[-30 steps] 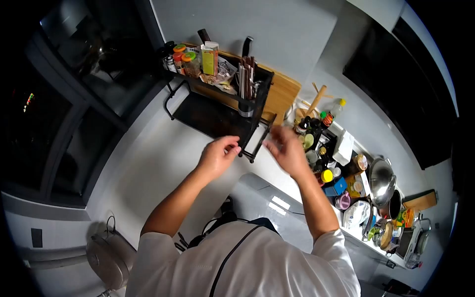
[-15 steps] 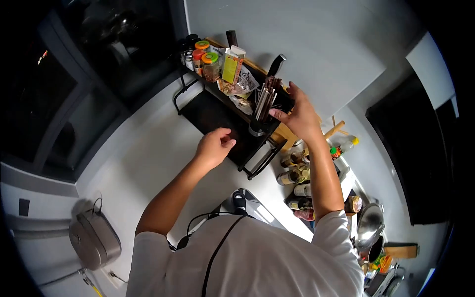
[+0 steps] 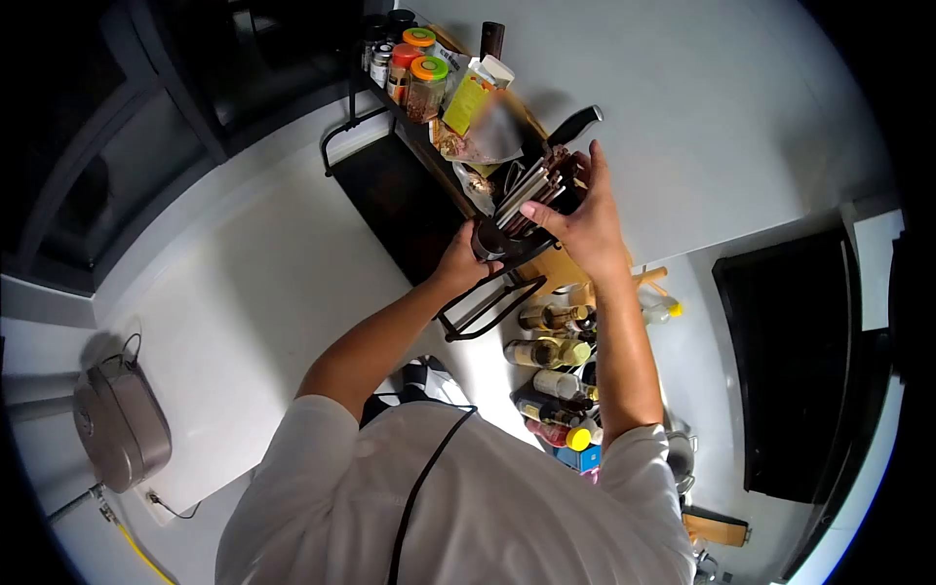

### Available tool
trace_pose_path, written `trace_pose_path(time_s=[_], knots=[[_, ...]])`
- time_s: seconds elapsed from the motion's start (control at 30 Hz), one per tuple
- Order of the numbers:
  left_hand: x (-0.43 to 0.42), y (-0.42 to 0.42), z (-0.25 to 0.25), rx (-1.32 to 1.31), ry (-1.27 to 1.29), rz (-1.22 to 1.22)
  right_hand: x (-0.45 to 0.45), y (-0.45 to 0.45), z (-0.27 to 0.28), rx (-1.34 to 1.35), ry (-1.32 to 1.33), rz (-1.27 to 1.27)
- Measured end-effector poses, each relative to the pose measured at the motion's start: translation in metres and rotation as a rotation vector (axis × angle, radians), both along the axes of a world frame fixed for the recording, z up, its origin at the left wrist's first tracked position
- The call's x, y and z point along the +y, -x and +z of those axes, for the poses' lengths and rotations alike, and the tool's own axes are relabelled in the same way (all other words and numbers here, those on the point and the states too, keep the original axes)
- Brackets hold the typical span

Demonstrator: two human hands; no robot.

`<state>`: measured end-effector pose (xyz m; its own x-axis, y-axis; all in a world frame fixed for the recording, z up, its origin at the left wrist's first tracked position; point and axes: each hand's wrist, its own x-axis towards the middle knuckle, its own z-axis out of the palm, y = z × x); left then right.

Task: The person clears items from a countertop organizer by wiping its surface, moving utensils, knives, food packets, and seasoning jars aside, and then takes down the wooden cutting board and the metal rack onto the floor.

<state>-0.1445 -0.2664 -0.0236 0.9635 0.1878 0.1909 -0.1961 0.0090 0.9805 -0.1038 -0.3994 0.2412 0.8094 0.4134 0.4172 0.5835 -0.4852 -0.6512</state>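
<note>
A bundle of chopsticks [image 3: 534, 187], some silver and some dark brown, stands tilted in a dark chopstick holder [image 3: 490, 241] at the near end of the black rack. My left hand [image 3: 458, 261] is closed round the low part of the holder, thumb on its near side. My right hand [image 3: 587, 226] is spread beside the bundle, thumb across its near side and fingers behind it; whether it presses on the sticks I cannot tell. Just beyond, a black-handled knife [image 3: 573, 125] sticks up from the rack.
On the rack's [image 3: 414, 146] far end are spice jars [image 3: 427, 90], a yellow box [image 3: 466, 102] and crumpled packets. Several sauce bottles [image 3: 551, 349] stand below my right forearm. A brown appliance [image 3: 122, 419] sits at the lower left. A dark screen-like panel [image 3: 795, 370] is at right.
My left hand has moved up and right from beside the rack and taken hold of the chopstick holder. My right hand stays beside the chopsticks, which lean further right. The whole view has shifted.
</note>
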Motion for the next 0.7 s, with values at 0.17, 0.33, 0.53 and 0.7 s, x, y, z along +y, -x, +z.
trace_pose_path(time_s=[0.17,0.33,0.53,0.7], knots=[[0.001,-0.002,0.016,0.033,-0.172,0.047,0.024,-0.001,-0.009,0.127,-0.066,-0.172],[0.003,-0.007,0.010,0.047,-0.295,0.056,0.024,-0.016,-0.026,0.010,0.001,-0.150],[0.002,-0.007,0.018,0.090,-0.251,0.044,0.025,-0.015,-0.017,-0.095,0.000,-0.056],[0.002,-0.008,0.016,0.014,-0.264,0.078,0.026,-0.012,-0.006,-0.051,0.131,-0.039]])
